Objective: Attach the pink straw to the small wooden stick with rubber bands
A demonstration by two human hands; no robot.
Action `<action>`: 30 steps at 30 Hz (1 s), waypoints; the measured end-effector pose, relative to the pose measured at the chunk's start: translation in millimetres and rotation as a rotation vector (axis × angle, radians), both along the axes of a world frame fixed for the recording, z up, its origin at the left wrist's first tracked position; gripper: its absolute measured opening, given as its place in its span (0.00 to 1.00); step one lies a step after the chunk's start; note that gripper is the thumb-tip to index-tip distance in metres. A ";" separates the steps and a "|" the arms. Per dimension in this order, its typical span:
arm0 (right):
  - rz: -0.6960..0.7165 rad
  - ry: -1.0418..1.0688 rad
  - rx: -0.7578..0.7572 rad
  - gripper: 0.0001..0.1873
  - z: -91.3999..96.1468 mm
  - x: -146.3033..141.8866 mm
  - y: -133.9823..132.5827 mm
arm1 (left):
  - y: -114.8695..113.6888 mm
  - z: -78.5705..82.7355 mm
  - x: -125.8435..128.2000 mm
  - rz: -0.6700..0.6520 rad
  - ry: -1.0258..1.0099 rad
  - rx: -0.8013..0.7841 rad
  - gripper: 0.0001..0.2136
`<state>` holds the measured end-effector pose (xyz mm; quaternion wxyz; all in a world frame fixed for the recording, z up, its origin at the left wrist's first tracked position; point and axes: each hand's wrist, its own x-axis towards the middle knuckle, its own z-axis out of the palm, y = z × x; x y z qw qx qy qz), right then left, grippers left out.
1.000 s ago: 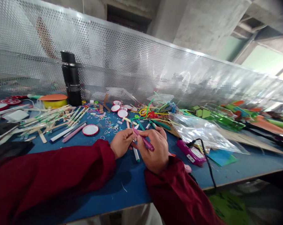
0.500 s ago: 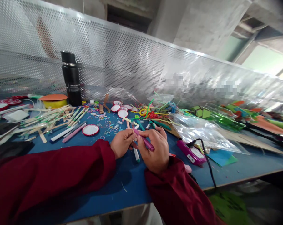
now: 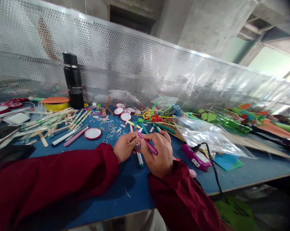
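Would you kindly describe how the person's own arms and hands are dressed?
Both arms wear long, loose sleeves of plain dark red cloth; the left sleeve and the right sleeve each reach the wrist. The left hand and right hand are bare: no gloves, and no ring, watch or marking shows.

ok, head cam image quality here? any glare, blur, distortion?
Head view: fisheye warp bows the perforated screen; window top right is washed out, corner beside it vignetted; glare on the plastic bag; left hand, right hand and purple marker are sharp.
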<state>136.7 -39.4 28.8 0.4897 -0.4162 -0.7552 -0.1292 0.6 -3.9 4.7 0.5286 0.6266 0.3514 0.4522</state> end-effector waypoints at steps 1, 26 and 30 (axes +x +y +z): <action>0.001 0.002 0.002 0.03 0.3 0.2 -0.2 | 0.2 -0.2 0.0 0.002 -0.001 -0.001 0.10; -0.016 0.013 0.015 0.02 -0.9 1.5 1.7 | 1.6 -1.1 0.3 0.009 0.006 -0.004 0.11; -0.024 0.020 0.012 0.03 0.0 1.3 0.8 | 1.5 -1.0 0.7 0.015 0.006 -0.004 0.12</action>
